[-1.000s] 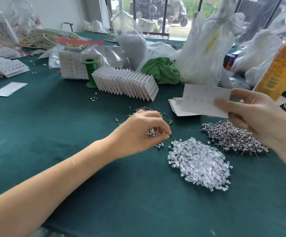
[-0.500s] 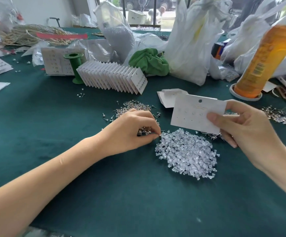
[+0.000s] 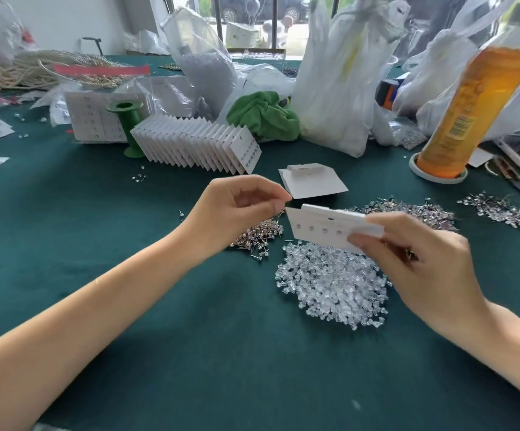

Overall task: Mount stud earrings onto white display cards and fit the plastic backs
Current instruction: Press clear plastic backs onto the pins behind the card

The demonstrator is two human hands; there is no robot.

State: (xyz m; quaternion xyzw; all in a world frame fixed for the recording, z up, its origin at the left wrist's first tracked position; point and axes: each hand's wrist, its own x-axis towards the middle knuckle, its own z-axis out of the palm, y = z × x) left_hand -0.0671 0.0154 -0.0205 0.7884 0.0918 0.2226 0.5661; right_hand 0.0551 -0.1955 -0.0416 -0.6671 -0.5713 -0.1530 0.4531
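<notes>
Card pinched in right-hand fingers.

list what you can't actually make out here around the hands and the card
- Head view: whether the left hand pinches a stud; its grip is motion-blurred and anything there is too small.
- Head view: the display card right end, covered by the right hand.
- Head view: whether backs are fitted; the card's rear faces away.
- Head view: orange bottle top, cut by the edge.

Looks like a small jewellery packing workshop: green felt table piled with loose stud earrings, clear plastic backs, stacked display cards and plastic bags up top.
</notes>
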